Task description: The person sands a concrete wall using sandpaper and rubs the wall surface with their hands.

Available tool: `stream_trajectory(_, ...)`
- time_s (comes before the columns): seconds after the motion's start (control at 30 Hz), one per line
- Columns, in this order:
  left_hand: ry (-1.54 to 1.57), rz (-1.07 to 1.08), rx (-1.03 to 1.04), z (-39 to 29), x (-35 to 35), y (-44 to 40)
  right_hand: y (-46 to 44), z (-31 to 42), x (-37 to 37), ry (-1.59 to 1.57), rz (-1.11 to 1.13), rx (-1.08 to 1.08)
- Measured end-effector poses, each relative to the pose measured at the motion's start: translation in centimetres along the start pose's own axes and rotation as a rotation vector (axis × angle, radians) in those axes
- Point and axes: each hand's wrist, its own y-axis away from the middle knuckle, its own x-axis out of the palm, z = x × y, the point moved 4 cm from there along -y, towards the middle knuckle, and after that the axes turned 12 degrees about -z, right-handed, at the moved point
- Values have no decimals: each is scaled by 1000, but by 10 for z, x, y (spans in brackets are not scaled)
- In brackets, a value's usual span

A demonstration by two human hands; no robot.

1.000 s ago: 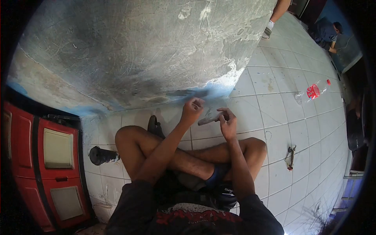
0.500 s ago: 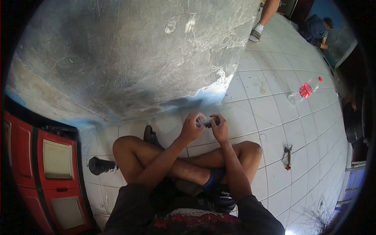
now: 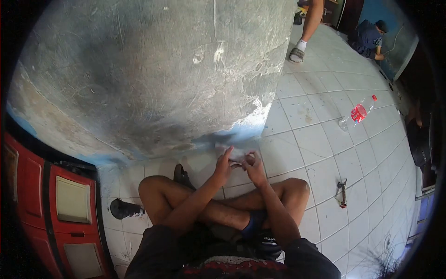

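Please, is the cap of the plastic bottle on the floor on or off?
On: the red cap covers the narrow end of the clear plastic bottle.

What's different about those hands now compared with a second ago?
The left hand, which was apart from the grey sheet, has closed in and taken hold of it. The right hand had it before and holds it still. The red-labelled plastic bottle lies on the floor tiles as before.
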Motion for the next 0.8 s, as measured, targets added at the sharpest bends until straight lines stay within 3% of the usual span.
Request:
stream_trajectory(0.07, 242, -14, 17, -6, -4, -6, 3, 7, 5, -91, 99, 93)
stream_trajectory(0.17, 154, -42, 190, -24, -1, 7, 8, 9, 12, -166, 142, 142)
stream_trajectory(0.2, 151, -47, 189, -26, -3, 8, 7, 7, 8, -89, 67, 88)
stream_trajectory(0.27, -457, -302, 447, -36, -12, 10, 4, 2, -2, -12, -13, 44)
stream_trajectory(0.3, -460, -302, 441, -38, -12, 15, -1, 3, -10, 51, -44, 47)
stream_trajectory(0.37, -620, -189, 805, -57, 0, 31, -11, 6, -21, 115, -114, 100)
stream_trajectory(0.4, -620, -189, 809, -65, 3, 32, -15, 7, -24, 113, -114, 97)
stream_trajectory(0.47, -947, -52, 1720, -86, 30, 56, -19, 7, -33, 47, -184, 121)
stream_trajectory(0.5, -947, -49, 1720, -94, 36, 52, -19, 7, -34, 46, -187, 122)
stream_trajectory(0.57, -1194, 107, 1974, -98, 56, 49, -17, 7, -39, -17, -326, 100)
stream_trajectory(0.67, -1336, 252, 2012, -92, 66, 16, -19, -1, -51, -82, -475, 86)
stream_trajectory(0.7, -1596, 226, 2016, -83, 58, -1, -20, -1, -55, -83, -476, 79)
stream_trajectory(0.73, -1593, 225, 2022, -77, 51, -9, -19, -2, -60, -89, -502, 102)
stream_trajectory(0.8, -1818, 134, 1715, -62, 33, -32, -20, -5, -67, -96, -541, 126)
